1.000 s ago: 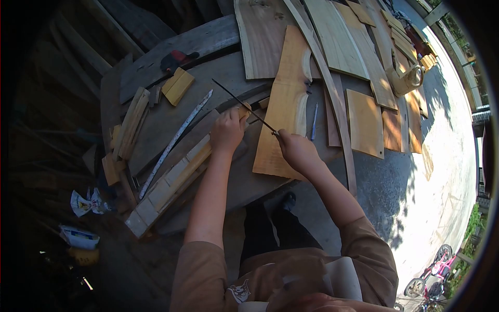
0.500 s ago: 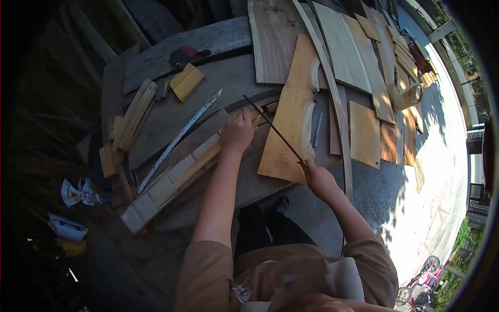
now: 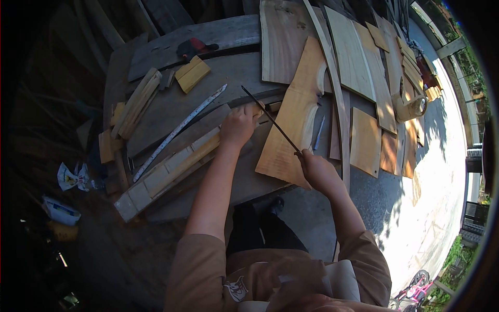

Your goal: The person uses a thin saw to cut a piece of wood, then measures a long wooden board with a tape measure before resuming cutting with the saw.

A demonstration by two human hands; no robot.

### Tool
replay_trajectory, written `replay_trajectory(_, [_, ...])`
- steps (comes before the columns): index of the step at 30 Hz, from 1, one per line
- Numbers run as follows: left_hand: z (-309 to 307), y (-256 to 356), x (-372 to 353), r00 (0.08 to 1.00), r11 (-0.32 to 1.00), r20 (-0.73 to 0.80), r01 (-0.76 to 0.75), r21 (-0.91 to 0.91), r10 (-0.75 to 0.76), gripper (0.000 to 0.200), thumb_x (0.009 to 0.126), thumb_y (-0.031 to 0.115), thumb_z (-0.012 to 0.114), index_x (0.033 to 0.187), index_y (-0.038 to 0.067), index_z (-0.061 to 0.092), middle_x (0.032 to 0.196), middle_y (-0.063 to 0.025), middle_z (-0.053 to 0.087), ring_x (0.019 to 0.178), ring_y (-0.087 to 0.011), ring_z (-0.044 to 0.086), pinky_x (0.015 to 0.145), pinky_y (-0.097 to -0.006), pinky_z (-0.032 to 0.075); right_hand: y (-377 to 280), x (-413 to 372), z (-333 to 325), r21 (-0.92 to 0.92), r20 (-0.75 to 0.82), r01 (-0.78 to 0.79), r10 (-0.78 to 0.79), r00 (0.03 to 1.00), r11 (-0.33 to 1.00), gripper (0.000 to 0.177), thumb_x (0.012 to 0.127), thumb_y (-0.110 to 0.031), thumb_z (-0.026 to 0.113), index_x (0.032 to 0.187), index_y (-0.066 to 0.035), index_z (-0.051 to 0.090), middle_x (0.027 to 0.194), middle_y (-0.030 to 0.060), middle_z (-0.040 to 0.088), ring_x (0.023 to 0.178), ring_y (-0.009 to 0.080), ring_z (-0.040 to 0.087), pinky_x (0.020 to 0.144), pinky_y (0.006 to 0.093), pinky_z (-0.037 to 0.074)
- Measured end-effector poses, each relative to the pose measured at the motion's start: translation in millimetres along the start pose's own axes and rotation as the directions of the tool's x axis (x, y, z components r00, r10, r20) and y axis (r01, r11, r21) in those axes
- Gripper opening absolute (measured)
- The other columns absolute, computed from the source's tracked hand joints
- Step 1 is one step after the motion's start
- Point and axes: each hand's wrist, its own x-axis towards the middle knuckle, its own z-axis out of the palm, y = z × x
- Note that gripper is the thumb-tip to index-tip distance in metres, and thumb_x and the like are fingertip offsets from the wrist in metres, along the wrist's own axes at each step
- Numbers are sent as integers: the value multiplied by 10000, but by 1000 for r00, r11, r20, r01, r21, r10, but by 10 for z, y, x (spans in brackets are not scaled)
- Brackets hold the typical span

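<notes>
My left hand is closed round the far end of a long wooden strip on the worktable. In my right hand is one end of a long, thin, dark file-like tool. That tool slants up and to the left, its far tip just beyond my left knuckles, and it crosses the strip's end in this view. Beneath the tool lies a wide light board with one wavy edge. Left of the strip is a white speckled narrow strip.
Several planks cover the right of the worktable. A blue pen lies beside the wavy board, near a pale cylindrical container. A black-and-red cap and short wood blocks are on the left; a pink bike stands outside.
The right hand has moved slightly up and to the left, and the tool with it. The left hand keeps its hold on the strip. The whole view has shifted a little.
</notes>
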Motion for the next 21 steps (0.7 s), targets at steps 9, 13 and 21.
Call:
replay_trajectory(9, [20,12,-19,1000,1000,21,8,30,-9,216,781,223,595,835,45,486,743,-121,588,671,-314,584,597,-394,475,-109,293,-128,-2,25,26,-26,999,1000,215,880,-150,359,929,2,502,807,205,602,778,366,586,672,452,457])
replay_trajectory(13, [27,16,-32,1000,1000,24,0,28,-1,224,784,231,594,832,43,484,735,-126,585,668,-321,582,591,-397,474,-71,298,-145,6,29,13,-14,999,1000,221,875,-138,353,944,10,503,816,207,604,789,361,589,692,457,456])
replay_trajectory(21, [25,17,-22,1000,1000,2,-14,28,14,225,779,225,600,823,40,478,730,-132,586,670,-321,583,590,-396,475,-82,288,121,33,-35,-1,2,999,999,224,888,-167,347,915,7,485,776,213,600,756,365,592,661,460,454])
